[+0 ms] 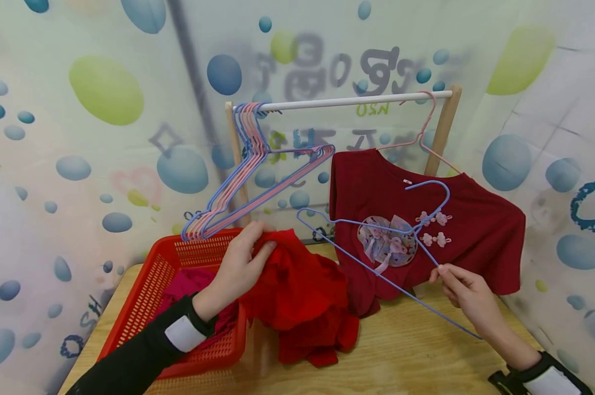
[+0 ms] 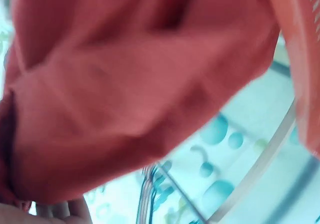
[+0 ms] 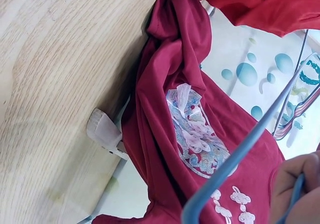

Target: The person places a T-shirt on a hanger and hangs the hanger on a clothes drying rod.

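Note:
My left hand (image 1: 243,266) grips a bright red garment (image 1: 309,285) by its upper edge, beside the basket; its folds hang down toward the table. The same red cloth (image 2: 115,98) fills most of the left wrist view. On the right, my right hand (image 1: 467,299) pinches a blue hanger (image 1: 356,222) by one sloping arm, its hook pointing up. The hanger overlaps a dark red shirt (image 1: 494,236) in the head view. That shirt hangs on a pink hanger (image 1: 428,129) and bears a round patterned patch (image 3: 197,139) and pink flower-shaped fastenings.
A white rail (image 1: 346,102) on wooden posts stands at the back. Several blue and pink hangers (image 1: 250,159) hang bunched at its left end. Below them, a red plastic basket (image 1: 134,307) holds magenta cloth (image 1: 188,285). A patterned curtain (image 1: 105,181) surrounds the wooden table (image 1: 386,351).

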Action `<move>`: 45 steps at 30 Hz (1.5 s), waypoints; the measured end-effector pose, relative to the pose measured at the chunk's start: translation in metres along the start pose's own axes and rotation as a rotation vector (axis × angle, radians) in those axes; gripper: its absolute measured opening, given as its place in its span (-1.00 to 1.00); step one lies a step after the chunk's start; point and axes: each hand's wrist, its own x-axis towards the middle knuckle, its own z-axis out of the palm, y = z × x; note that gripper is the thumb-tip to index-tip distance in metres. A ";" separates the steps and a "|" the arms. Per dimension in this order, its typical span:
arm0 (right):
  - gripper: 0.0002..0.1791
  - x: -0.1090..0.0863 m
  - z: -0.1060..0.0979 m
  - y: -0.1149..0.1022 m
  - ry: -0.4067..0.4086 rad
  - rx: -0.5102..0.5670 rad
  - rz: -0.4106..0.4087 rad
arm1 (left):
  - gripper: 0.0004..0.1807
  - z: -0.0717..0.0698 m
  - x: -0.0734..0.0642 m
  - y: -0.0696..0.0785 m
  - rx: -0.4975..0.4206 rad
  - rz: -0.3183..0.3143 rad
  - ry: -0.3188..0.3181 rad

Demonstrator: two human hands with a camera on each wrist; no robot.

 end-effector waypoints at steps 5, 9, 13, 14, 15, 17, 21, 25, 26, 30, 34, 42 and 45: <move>-0.70 -0.001 -0.001 -0.001 0.003 0.020 -0.022 | -0.82 0.002 0.001 0.001 0.064 0.076 -0.040; -0.70 -0.002 -0.002 0.000 0.006 0.018 -0.020 | -0.86 0.004 -0.003 -0.003 0.158 0.126 -0.030; -0.70 -0.003 -0.003 0.001 0.005 0.021 -0.027 | -0.87 0.005 -0.007 -0.007 0.181 0.165 0.029; -0.70 -0.004 -0.004 0.002 0.004 0.027 -0.033 | -0.87 0.005 -0.007 -0.007 0.174 0.170 0.043; -0.70 -0.004 -0.005 0.002 0.001 0.034 -0.040 | -0.87 0.006 -0.008 -0.007 0.163 0.170 0.052; -0.69 -0.004 -0.006 0.004 -0.007 0.048 -0.056 | -0.86 0.007 -0.010 -0.010 0.137 0.168 0.072; -0.68 -0.005 -0.009 0.007 -0.048 0.041 -0.102 | -0.85 0.010 -0.012 -0.014 0.084 0.138 0.117; -0.68 -0.007 -0.012 0.010 -0.102 0.002 -0.156 | -0.88 0.011 -0.013 -0.016 0.049 0.068 0.142; -0.68 -0.007 -0.013 0.011 -0.111 0.003 -0.167 | -0.89 0.011 -0.013 -0.015 0.047 0.049 0.142; -0.65 -0.008 -0.016 0.011 -0.127 0.024 -0.210 | -0.94 0.010 -0.012 -0.010 0.018 -0.013 0.124; -0.65 -0.007 -0.021 0.010 -0.135 0.060 -0.231 | -0.91 0.006 -0.009 -0.001 -0.118 -0.124 0.068; -0.64 -0.006 -0.027 0.010 -0.168 0.072 -0.245 | -0.83 -0.013 -0.002 0.034 -0.264 -0.315 0.029; -0.62 -0.007 -0.026 0.009 -0.184 0.062 -0.238 | -0.82 -0.013 -0.006 0.030 -0.244 -0.316 0.023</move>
